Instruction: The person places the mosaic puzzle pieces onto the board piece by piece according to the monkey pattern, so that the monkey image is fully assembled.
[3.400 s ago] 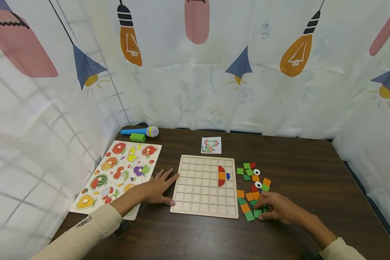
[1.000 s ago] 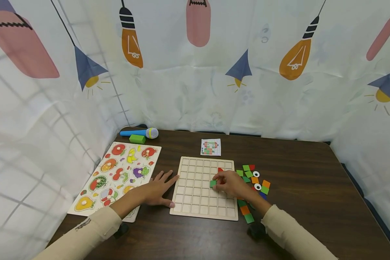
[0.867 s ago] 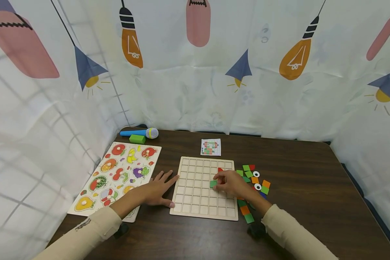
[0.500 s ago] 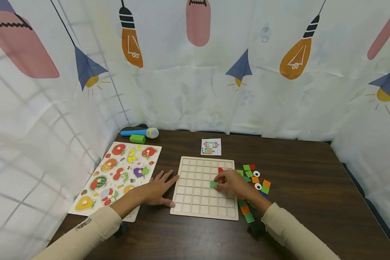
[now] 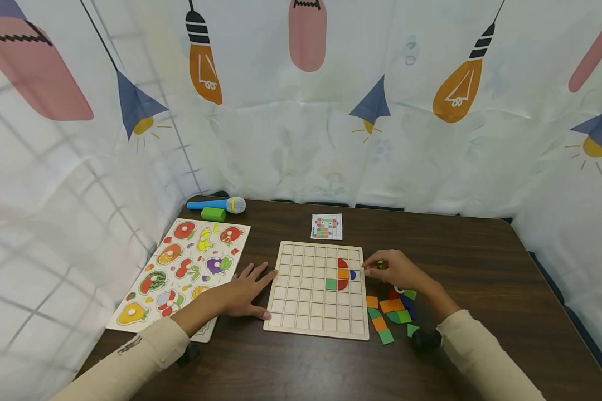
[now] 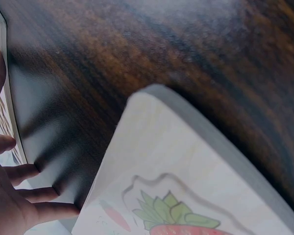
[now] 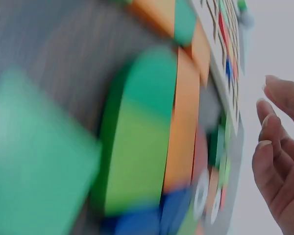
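The grid board (image 5: 301, 312) lies flat on the dark table (image 5: 221, 373), its rows running between the two hands. The left hand (image 5: 243, 292) is spread: its thumb touches the board by the near-left corner and its index finger meets the left edge. The right hand (image 5: 393, 270) hovers just off the board's right edge over the loose tiles (image 5: 392, 305), its fingers loosely bent; the right wrist view shows no piece between the fingertips.

Toward the board's right edge sit a green square tile (image 5: 331, 284), an orange square tile (image 5: 343, 273) between two rounded red tiles (image 5: 343, 263), and a blue half-round tile (image 5: 353, 274). A small pattern card (image 5: 326, 227) lies past the board's far edge. A fruit puzzle board (image 5: 174, 267) lies along the table's left edge, with a toy microphone (image 5: 205, 205) and a green block (image 5: 213, 214) at the far-left corner.

The tiles look light, stiff and hard to break, probably smooth enough to slip; pinching two opposite sides should serve best. The grid board seems light and likely to slide if nudged, so it is best held by its outer frame
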The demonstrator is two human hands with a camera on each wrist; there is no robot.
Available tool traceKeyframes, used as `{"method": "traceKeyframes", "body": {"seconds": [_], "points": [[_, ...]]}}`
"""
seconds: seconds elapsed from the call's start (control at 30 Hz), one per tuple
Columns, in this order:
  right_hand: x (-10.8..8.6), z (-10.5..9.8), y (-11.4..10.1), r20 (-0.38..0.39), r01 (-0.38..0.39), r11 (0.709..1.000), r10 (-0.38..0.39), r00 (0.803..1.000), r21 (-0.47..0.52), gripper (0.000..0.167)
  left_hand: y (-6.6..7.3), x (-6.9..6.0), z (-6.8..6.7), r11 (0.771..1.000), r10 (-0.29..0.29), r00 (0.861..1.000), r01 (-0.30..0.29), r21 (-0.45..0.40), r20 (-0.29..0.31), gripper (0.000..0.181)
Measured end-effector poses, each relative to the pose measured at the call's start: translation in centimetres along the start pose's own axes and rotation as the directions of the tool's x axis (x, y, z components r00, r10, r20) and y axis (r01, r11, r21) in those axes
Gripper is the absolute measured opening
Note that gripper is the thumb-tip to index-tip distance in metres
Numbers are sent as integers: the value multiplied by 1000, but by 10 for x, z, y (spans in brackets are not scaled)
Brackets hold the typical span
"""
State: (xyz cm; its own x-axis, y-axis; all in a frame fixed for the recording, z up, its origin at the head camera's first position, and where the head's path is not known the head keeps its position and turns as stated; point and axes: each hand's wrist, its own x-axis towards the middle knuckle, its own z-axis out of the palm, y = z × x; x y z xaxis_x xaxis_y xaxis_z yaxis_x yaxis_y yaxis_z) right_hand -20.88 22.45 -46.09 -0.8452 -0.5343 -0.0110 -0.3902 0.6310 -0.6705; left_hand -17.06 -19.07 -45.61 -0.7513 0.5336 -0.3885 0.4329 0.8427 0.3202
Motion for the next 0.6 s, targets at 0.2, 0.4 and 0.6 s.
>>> {"method": "traceKeyframes", "body": {"seconds": [0.2, 0.4, 0.6], "points": [[-22, -26, 32, -28, -20, 1000, 19, 999, -24, 23, 1, -1, -1, 1000, -9, 1000, 9, 4, 0, 100], [-33, -36, 51, -15, -77, 991, 76, 997, -112, 25, 1, 0, -1, 1000, -10, 1000, 10, 9, -1, 100], [-34, -40, 57, 57, -72, 986, 81, 995, -148, 31, 0, 1, 0, 1000, -3, 1000, 3, 12, -3, 100]]}}
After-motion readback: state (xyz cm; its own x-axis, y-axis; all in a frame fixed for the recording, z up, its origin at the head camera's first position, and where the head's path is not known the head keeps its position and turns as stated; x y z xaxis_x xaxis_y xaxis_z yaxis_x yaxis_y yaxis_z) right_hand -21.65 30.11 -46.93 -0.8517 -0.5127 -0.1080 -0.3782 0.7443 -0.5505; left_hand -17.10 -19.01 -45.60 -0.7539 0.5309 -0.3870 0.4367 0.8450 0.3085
